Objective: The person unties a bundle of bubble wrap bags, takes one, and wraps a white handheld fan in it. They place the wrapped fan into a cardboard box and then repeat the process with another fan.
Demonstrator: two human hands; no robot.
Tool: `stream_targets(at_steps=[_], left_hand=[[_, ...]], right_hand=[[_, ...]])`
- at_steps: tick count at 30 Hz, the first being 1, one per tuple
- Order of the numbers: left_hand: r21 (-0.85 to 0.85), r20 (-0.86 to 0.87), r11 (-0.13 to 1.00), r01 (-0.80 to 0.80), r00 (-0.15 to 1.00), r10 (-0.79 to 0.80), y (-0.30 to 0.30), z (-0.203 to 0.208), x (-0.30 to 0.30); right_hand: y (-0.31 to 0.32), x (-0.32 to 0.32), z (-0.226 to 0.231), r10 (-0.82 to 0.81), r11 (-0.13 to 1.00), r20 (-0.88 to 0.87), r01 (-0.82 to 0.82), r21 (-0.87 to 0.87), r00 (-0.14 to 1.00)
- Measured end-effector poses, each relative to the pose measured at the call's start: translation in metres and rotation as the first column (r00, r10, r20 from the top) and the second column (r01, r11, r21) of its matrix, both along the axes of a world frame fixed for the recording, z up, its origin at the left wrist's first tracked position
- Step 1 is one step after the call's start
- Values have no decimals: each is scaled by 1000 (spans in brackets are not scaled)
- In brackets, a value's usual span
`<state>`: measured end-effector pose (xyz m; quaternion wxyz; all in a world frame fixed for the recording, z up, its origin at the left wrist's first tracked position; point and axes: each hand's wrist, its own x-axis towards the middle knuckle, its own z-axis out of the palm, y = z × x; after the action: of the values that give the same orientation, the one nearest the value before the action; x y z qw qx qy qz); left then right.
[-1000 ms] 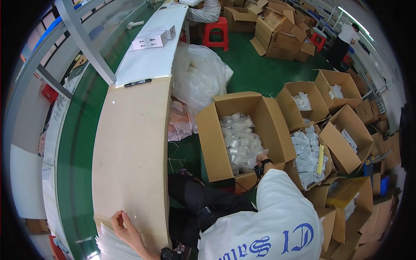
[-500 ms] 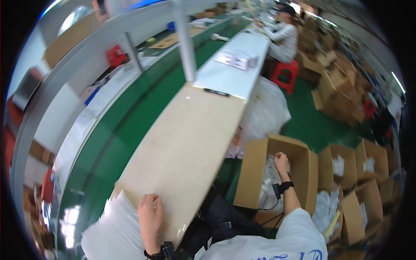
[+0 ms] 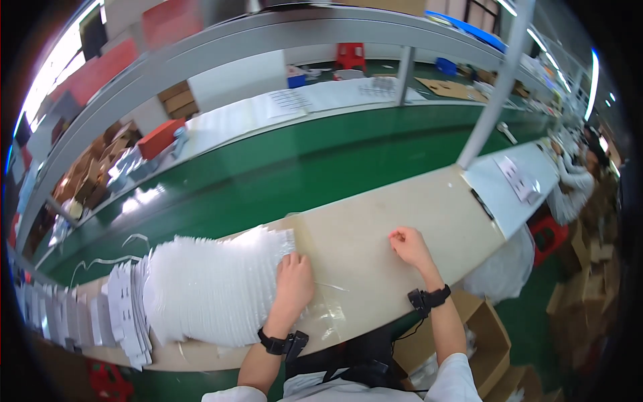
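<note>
Two black wristbands (image 3: 429, 299) circle my wrists; by my right forearm, one open cardboard box (image 3: 494, 337) stands below the near edge of the table (image 3: 375, 268). My left hand (image 3: 295, 278) is at the right-hand end of one row of white sheets (image 3: 214, 291), too many to count; I cannot tell whether its fingers grip any. The row fills most of the table's depth. My right hand (image 3: 411, 248) has its fingers curled closed above bare table, with open room rightward to one black pen (image 3: 482, 204) and one white box (image 3: 516, 178). Past the far edge runs one green strip (image 3: 301, 167).
</note>
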<state>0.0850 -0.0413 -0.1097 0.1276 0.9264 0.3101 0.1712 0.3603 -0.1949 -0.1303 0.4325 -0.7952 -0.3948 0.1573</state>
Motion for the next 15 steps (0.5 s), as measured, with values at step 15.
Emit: stream_targets(at_steps=[15], left_hand=[[4, 170, 1000, -4, 985, 3, -6, 3, 9]], right_hand=[[97, 19, -27, -141, 913, -311, 245, 326, 940]])
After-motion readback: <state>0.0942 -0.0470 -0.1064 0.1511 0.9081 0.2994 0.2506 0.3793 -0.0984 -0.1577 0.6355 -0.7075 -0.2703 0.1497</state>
